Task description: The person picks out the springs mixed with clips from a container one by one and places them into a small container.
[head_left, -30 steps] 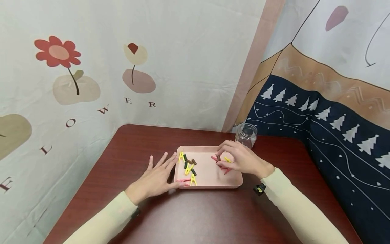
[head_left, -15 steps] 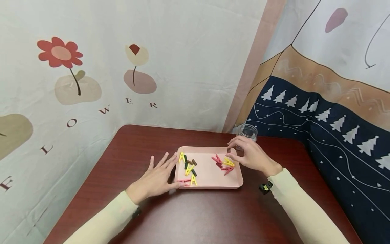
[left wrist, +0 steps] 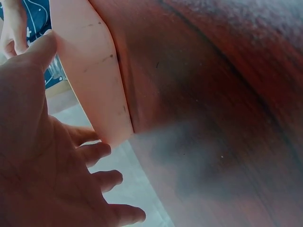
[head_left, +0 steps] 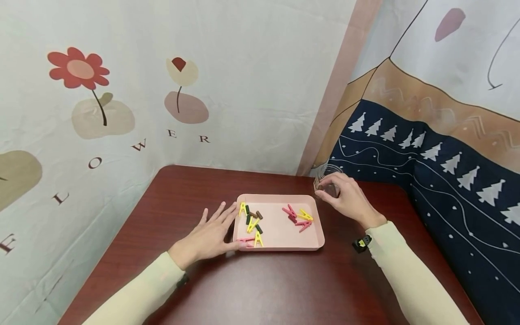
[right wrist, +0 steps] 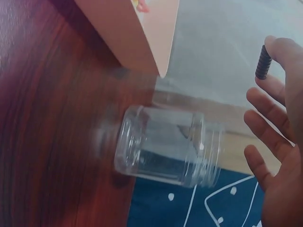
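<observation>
My right hand (head_left: 350,198) pinches a small dark ribbed cylinder (right wrist: 263,62) between thumb and index finger, the other fingers spread. It is higher than the mouth of a clear, lidless jar (right wrist: 165,146) and overlaps the jar in the head view. My left hand (head_left: 209,237) rests with straight, spread fingers against the left end of a pink tray (head_left: 276,232), thumb at its near corner. Inside the tray's left part lie yellow clothespins (head_left: 258,239), a pink one, and several short green and brown cylinders (head_left: 259,215). Red clothespins (head_left: 289,210), a yellow one and a dark red cylinder (head_left: 292,219) lie at the right.
The tray and jar stand on a dark red wooden table (head_left: 280,289), the jar just beyond the tray's far right corner. A pale printed curtain (head_left: 243,90) hangs behind, with a navy tree-patterned cloth (head_left: 438,189) along the right side.
My right hand has lifted the ribbed cylinder from the tray's right part and carried it right and away from me to the jar. The left hand has stayed at the tray's edge.
</observation>
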Demonstrator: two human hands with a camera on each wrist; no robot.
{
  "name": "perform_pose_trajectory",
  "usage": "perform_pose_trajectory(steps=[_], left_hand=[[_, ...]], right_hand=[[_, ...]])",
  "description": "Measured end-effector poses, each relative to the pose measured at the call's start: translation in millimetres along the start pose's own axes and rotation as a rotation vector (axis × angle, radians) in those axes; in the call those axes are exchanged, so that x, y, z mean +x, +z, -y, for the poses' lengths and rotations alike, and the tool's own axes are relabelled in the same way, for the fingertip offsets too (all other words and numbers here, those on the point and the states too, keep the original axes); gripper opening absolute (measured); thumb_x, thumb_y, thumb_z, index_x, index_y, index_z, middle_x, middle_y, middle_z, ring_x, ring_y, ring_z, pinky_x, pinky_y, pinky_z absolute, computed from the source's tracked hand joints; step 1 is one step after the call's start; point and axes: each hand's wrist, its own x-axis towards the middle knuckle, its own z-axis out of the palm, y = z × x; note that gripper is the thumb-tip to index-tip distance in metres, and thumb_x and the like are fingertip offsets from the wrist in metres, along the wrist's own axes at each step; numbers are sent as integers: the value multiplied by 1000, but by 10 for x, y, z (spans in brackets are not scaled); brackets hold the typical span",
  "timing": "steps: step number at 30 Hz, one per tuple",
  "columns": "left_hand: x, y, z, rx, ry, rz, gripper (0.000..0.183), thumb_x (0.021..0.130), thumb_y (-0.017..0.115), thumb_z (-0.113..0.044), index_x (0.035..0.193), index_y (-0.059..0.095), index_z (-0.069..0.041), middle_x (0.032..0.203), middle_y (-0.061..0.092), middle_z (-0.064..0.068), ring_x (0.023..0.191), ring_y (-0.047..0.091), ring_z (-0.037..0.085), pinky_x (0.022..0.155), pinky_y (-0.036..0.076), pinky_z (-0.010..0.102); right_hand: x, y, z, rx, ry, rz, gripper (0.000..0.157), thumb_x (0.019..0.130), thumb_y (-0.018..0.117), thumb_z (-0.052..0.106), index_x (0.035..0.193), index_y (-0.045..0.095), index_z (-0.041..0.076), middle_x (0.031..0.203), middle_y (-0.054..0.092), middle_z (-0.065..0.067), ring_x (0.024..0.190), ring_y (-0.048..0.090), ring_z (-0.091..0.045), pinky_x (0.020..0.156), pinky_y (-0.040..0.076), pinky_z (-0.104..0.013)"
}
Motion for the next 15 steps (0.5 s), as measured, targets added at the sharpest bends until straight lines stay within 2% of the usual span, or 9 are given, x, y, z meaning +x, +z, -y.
perform_pose_trajectory(steps=[7, 15], left_hand=[[-5, -19, 0, 9, -2, 13, 115, 103, 72, -81, 186, 30, -14, 198, 20, 7, 184, 16, 46, 139, 15, 87], [12, -24, -13, -9, -8, 28, 114, 104, 72, -79, 187, 30, -14, 198, 20, 7, 184, 15, 46, 140, 14, 87]], right_hand=[[62, -24, -171, -6, 20, -88, 30, 104, 91, 26, 128, 82, 10, 133, 78, -15, 126, 73, -42, 111, 65, -67], [152, -12, -294, 5, 117, -159, 33, 109, 85, 28, 131, 79, 5, 143, 73, -21, 135, 70, -46, 115, 63, -69]])
